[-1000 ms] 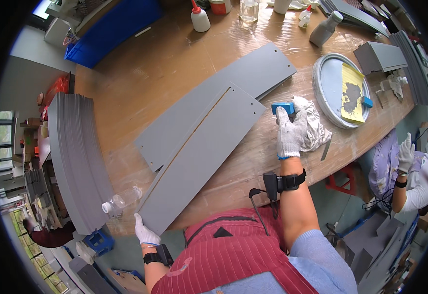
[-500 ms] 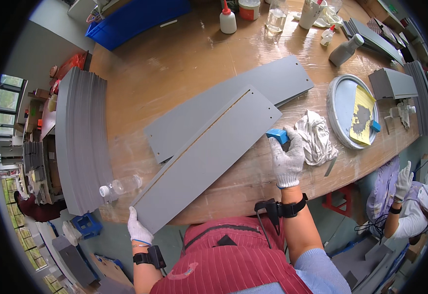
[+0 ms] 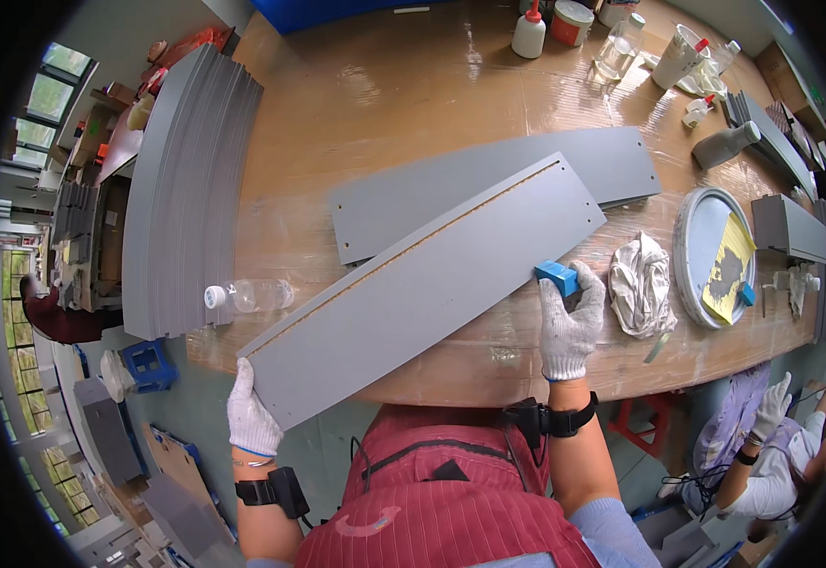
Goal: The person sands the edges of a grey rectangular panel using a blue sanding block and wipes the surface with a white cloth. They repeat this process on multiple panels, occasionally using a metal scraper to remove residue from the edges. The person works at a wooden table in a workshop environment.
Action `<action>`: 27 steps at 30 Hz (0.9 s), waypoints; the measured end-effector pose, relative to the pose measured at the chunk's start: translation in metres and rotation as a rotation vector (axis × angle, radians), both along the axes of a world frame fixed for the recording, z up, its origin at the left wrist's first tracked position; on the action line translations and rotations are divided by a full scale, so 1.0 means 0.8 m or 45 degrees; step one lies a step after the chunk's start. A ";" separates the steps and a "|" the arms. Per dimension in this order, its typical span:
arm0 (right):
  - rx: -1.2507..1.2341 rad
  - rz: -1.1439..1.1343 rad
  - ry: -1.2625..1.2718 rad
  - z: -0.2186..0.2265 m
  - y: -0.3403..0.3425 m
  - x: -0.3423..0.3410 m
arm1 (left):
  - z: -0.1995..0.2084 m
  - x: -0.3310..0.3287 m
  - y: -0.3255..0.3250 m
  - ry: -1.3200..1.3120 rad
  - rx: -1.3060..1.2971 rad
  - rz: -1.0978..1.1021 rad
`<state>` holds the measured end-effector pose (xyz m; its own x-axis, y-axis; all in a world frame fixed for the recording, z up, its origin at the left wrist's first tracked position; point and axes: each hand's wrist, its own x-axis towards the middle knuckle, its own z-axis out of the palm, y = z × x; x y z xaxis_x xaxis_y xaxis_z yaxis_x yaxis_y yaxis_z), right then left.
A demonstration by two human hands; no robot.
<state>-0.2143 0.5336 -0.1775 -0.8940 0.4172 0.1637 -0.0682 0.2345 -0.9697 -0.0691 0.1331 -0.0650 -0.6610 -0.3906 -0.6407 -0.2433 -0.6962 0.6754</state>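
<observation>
A long grey panel (image 3: 422, 284) lies slanted across the wooden table (image 3: 404, 95), its near corner hanging over the table's front edge. My left hand (image 3: 250, 417), in a white glove, grips that low left corner. In my gloved right hand (image 3: 571, 317) is a small blue block (image 3: 557, 277), pressed against the panel's right edge. A second grey panel (image 3: 489, 185) lies flat behind the first, partly covered by it. A thin brownish line runs along the upper edge of the front panel.
A stack of grey panels (image 3: 181, 189) stands at the left, a clear plastic bottle (image 3: 247, 296) beside it. A crumpled white rag (image 3: 640, 284) and a round grey lid (image 3: 716, 256) with yellow paper lie to the right. Bottles (image 3: 529, 33) stand at the back. Another person's gloved hand (image 3: 773, 402) shows at lower right.
My right hand with the blue block has slid down the panel's right edge toward me. The left hand keeps its hold on the lower corner.
</observation>
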 end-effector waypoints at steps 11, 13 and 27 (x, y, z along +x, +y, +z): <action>-0.040 -0.139 -0.106 0.009 -0.007 0.004 | 0.040 0.001 -0.003 0.144 0.075 -0.101; -0.008 -0.112 -0.119 0.025 -0.036 0.026 | 0.046 0.007 -0.008 0.155 0.109 -0.139; 0.349 0.622 0.409 0.165 -0.239 0.208 | 0.081 0.007 -0.026 0.283 0.317 -0.381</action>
<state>-0.0479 0.3428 -0.0455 -0.8590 -0.1208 0.4976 -0.5068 0.3393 -0.7925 -0.0634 0.1123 -0.0005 -0.8538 -0.0135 -0.5204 -0.3262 -0.7652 0.5550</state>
